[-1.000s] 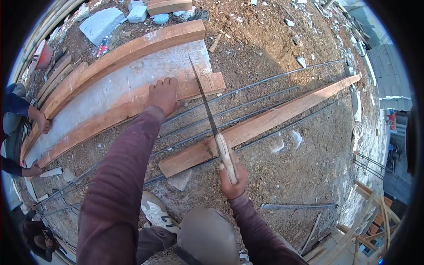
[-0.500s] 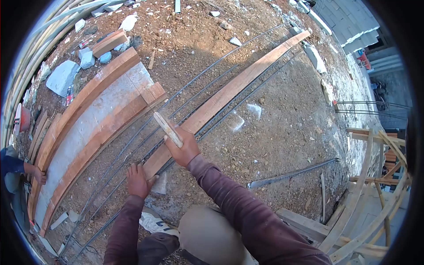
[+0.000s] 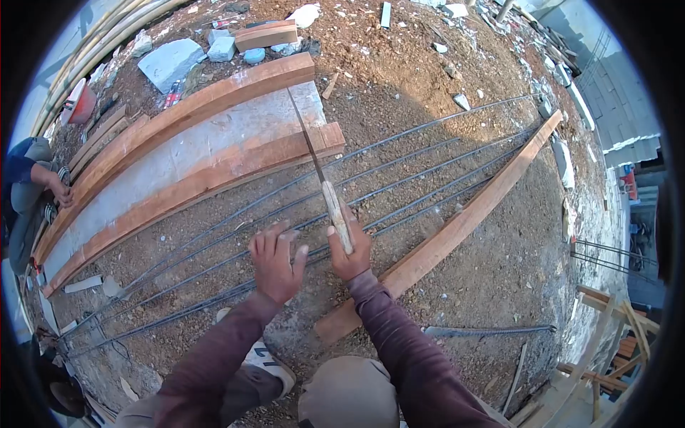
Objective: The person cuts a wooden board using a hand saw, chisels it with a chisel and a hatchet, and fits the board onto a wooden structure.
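My right hand [image 3: 351,250] is closed round the pale handle of a saw [image 3: 333,207], whose dark narrow blade points up and away, its tip over the wooden form. My left hand [image 3: 277,262] hangs above the ground and rods with its fingers apart, holding nothing. A long wooden plank [image 3: 457,239] lies on the right, its near end by my right forearm. Ahead to the left is a form of two reddish beams [image 3: 228,171] with a grey panel [image 3: 193,143] between them.
Several metal rods [image 3: 421,171] run across the gravelly ground. Another person's hand [image 3: 61,192] is near the form's left end. White stones [image 3: 171,64] and a short wood block [image 3: 265,36] lie beyond it. A metal bar [image 3: 492,331] rests at lower right.
My left hand has let go of the plank and lifted off it. The plank now lies farther right, off the rods' middle. The saw has swung up over the form, and the view has turned left.
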The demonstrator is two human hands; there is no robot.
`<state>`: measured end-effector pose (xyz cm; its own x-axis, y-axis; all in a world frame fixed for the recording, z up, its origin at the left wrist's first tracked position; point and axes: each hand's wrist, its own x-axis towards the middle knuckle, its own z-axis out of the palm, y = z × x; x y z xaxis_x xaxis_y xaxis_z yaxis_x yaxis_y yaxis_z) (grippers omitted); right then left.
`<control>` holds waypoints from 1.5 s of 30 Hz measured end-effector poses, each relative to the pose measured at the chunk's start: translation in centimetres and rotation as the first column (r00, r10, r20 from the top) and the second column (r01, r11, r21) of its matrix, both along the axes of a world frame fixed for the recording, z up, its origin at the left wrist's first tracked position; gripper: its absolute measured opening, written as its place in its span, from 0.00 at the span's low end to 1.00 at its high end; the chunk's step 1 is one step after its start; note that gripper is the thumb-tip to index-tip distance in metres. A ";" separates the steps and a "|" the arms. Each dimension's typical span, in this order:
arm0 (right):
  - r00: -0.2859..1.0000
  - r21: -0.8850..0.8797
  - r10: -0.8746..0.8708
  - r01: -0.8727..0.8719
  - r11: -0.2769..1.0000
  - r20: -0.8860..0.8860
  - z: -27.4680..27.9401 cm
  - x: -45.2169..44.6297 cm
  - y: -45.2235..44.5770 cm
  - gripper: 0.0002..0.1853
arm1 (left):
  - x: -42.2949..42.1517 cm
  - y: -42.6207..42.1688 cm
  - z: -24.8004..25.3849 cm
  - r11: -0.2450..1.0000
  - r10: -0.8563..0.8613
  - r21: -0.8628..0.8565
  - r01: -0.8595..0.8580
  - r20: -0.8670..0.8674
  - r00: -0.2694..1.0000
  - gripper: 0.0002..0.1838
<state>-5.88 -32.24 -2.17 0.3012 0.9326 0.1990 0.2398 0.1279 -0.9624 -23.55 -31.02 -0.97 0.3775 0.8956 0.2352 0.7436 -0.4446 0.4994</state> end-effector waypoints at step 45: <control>0.997 -0.275 0.066 -0.071 0.959 -0.026 2.2 1.7 1.9 0.27 | -0.4 21.6 -1.7 0.983 -0.073 -0.171 -0.062 -0.681 0.729 0.39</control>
